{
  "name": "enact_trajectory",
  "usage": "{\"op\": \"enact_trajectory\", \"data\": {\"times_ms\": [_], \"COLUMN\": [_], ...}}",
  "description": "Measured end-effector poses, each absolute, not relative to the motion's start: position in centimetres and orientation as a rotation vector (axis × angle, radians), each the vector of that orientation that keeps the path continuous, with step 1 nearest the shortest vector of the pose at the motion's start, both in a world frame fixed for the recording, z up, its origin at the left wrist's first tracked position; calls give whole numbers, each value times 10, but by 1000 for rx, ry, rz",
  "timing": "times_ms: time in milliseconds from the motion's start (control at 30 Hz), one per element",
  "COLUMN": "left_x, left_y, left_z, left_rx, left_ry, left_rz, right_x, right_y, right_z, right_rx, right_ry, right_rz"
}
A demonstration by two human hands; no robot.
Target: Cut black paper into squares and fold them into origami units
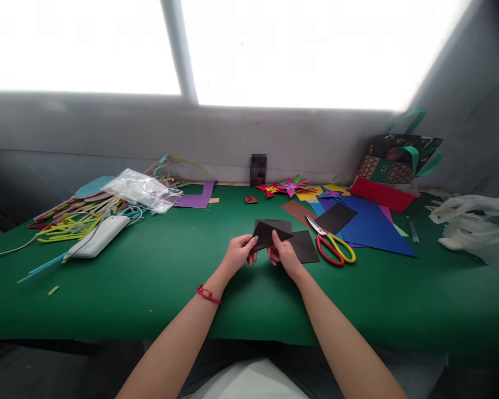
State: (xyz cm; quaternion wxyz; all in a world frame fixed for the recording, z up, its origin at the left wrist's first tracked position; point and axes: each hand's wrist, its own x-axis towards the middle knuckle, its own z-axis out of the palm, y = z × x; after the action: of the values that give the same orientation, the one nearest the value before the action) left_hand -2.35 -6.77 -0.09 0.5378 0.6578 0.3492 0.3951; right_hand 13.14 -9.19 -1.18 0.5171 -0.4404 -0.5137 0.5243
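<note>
Between both hands is a folded piece of black paper [266, 234], pointed at its right end and held above the table. My left hand [243, 249] pinches its left side with the thumb on top. At its right part, my right hand [283, 252] grips it the same way, the fingers curled underneath. Black paper squares [306, 246] lie on the table just behind and to the right of the hands. Scissors [332, 244] with one red and one yellow handle rest to the right, blades pointing away and slightly left.
Coloured paper sheets [376, 224] spread at the right, beside paper flowers [291, 187]. A small brown folded paper [250, 199] lies ahead. At left are a white power strip [102, 235], pipe cleaners [72, 227] and a clear plastic bag [139, 188]. A gift bag [393, 158] stands back right.
</note>
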Motion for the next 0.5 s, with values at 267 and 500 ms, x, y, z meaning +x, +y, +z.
{"op": "enact_trajectory", "data": {"times_ms": [267,500], "left_x": [-24,-24], "left_y": [-68,-69], "left_z": [-2,0], "left_rx": [1545,1553], "left_ry": [801,811], "left_rz": [934,929], "right_x": [138,136], "right_y": [-89,-91], "right_z": [-13,-12], "right_rx": [-1082,-1149], "right_ry": [-1061,-1064], "right_rz": [1027,976]}}
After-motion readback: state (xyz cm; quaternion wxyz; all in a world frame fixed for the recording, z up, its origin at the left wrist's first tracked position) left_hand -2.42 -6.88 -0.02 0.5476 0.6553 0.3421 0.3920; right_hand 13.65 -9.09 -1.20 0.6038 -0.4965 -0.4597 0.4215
